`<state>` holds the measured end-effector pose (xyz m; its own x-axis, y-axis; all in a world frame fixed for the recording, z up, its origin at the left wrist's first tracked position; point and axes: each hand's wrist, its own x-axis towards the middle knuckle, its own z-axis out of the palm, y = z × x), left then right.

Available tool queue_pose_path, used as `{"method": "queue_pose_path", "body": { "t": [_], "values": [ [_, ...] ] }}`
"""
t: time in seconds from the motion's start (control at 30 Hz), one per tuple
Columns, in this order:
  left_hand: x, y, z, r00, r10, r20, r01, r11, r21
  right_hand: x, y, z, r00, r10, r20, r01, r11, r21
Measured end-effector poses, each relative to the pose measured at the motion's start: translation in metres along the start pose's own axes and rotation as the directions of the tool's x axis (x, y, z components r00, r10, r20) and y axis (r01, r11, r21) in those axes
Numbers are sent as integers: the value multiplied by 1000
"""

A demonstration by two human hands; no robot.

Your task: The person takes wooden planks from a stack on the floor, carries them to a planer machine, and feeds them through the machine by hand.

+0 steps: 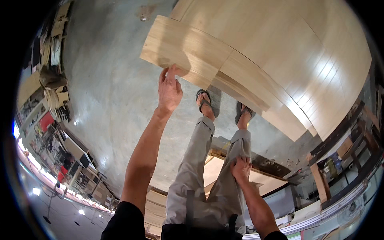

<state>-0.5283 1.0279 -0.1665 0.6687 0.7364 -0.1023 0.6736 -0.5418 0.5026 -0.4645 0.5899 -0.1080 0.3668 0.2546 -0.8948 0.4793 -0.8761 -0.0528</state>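
Note:
My left hand reaches out to the near edge of a pale wooden plank. Its fingers are stretched and apart, with the fingertips at the board's edge; whether they touch it is hard to tell. The hand's shadow falls across the wood. Beside this plank, further right, lies another board, its near side overlapping a narrower strip. My right hand rests on my grey trouser leg near the knee, fingers laid over the cloth and holding nothing.
A broad stack of pale wooden panels fills the far right. My sandalled feet stand on the grey concrete floor just short of the boards. More boards lie behind my legs. Cluttered shelving lines the left, and a wooden frame stands right.

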Motion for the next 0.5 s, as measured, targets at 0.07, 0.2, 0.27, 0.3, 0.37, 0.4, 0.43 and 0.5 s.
{"method": "queue_pose_path", "body": {
  "t": [0.07,0.2,0.27,0.3,0.37,0.4,0.43,0.5],
  "values": [
    [0,-4,3,1000,4,27,-4,1000,16,-1,2,0,1000,4,8,-4,1000,-9],
    [9,18,5,998,34,61,-36,999,33,-4,4,-1,999,31,-41,-29,998,51],
    [19,51,13,980,157,125,-150,987,-59,-4,5,4,995,48,-88,-40,995,92],
    [23,74,18,964,215,154,-200,974,-106,-5,4,6,994,58,-97,-47,993,108],
    [30,112,41,919,295,262,-256,951,-173,-6,7,12,989,68,-130,-51,990,134],
    [39,137,52,898,339,282,-296,938,-182,-6,7,17,984,85,-154,-61,986,153],
    [45,150,61,877,374,301,-330,925,-188,-8,7,20,980,96,-173,-67,984,168],
    [56,157,82,881,361,307,-352,932,-87,-11,12,22,981,133,-138,-104,974,200]
  ]
}}
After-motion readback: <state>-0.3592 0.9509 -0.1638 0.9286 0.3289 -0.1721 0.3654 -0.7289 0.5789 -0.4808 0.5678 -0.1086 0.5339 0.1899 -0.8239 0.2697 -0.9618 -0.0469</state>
